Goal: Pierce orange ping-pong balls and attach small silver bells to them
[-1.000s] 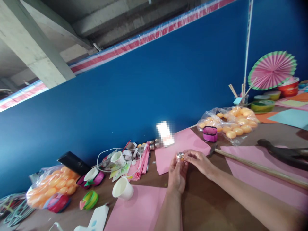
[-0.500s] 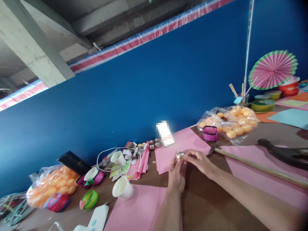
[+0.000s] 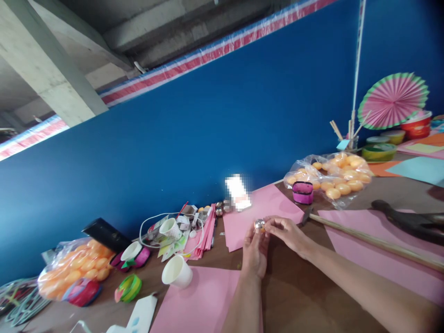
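A shiny silver ball (image 3: 259, 224) is held up over the brown table, with a bit of orange showing just under it. My left hand (image 3: 255, 249) grips it from below, thumb and fingers closed around its lower side. From the right, my right hand (image 3: 282, 230) pinches at the ball's edge with its fingertips, and the exact contact is partly hidden. Beyond the hands lies a pink sheet (image 3: 239, 231). More silver balls (image 3: 218, 210) rest at the foot of the blue wall.
A white paper cup (image 3: 177, 272) stands on another pink sheet (image 3: 197, 300) at left. Bags of orange balls (image 3: 342, 178) lie to the right and far left (image 3: 83, 263). A hammer (image 3: 364, 236) and a black-handled tool (image 3: 402, 219) are at right. Paper strips (image 3: 206, 233) sit by a white cable.
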The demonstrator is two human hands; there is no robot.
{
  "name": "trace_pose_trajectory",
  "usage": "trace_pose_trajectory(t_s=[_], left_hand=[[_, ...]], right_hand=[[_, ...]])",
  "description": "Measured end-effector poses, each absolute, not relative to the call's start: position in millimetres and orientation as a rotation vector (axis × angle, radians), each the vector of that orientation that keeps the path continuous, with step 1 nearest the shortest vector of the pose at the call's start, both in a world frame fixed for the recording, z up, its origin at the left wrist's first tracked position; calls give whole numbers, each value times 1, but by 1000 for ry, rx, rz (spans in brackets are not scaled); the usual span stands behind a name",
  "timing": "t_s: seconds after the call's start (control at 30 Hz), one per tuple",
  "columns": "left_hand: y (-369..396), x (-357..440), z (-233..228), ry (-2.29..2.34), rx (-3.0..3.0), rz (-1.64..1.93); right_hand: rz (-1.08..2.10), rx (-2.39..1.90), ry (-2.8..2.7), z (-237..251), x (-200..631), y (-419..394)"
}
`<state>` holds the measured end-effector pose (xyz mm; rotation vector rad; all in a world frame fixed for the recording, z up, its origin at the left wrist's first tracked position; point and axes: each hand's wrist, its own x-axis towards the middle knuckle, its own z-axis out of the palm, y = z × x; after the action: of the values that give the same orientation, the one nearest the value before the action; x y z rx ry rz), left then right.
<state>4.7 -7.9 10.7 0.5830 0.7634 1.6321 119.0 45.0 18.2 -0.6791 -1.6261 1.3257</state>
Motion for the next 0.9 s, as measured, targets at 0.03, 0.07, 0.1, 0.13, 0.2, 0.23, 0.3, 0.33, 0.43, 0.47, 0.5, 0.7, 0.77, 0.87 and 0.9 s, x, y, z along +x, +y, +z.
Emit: trace_pose_trajectory(t_s=[0.03, 0.07, 0.1, 0.13, 0.2, 0.23, 0.3, 0.33, 0.43, 0.47, 0.5, 0.7, 0.77, 0.87, 0.9], left_hand=[[-8, 4, 10, 753, 585, 1634], [-7, 4, 9, 744, 586, 1635], [-7, 4, 9, 738, 586, 1635], [-7, 4, 8, 734, 582, 1637], [-7, 4, 8, 733, 569, 1635], [-7, 4, 8, 736, 561, 1633], [-7, 3, 8, 737, 545, 1632], [-7, 3, 8, 734, 537, 1631], [-7, 3, 8, 708, 519, 1636], [-7, 3, 8, 702, 513, 1636], [-7, 3, 8, 702, 508, 1636], [-7, 5, 8, 731, 501, 1651], [-7, 5, 8, 730, 514, 1655], [-7, 6, 9, 751, 541, 1667], [-7, 6, 10, 758, 549, 1671]], right_hand=[[1324, -677, -1626, 18, 119, 45], [1324, -675, -1627, 18, 119, 45], [1324, -673, -1628, 18, 119, 45], [1323, -672, -1629, 18, 119, 45], [1326, -675, -1628, 19, 119, 45], [1328, -680, -1627, 20, 118, 45], [1326, -698, -1625, 20, 118, 44], [1323, -705, -1626, 20, 118, 44], [1321, -704, -1637, 20, 118, 44], [1323, -699, -1641, 20, 118, 44], [1324, -696, -1646, 20, 118, 44], [1331, -721, -1636, 19, 118, 44], [1347, -705, -1630, 19, 118, 43], [1375, -708, -1614, 18, 119, 43], [1385, -720, -1604, 18, 119, 43]])
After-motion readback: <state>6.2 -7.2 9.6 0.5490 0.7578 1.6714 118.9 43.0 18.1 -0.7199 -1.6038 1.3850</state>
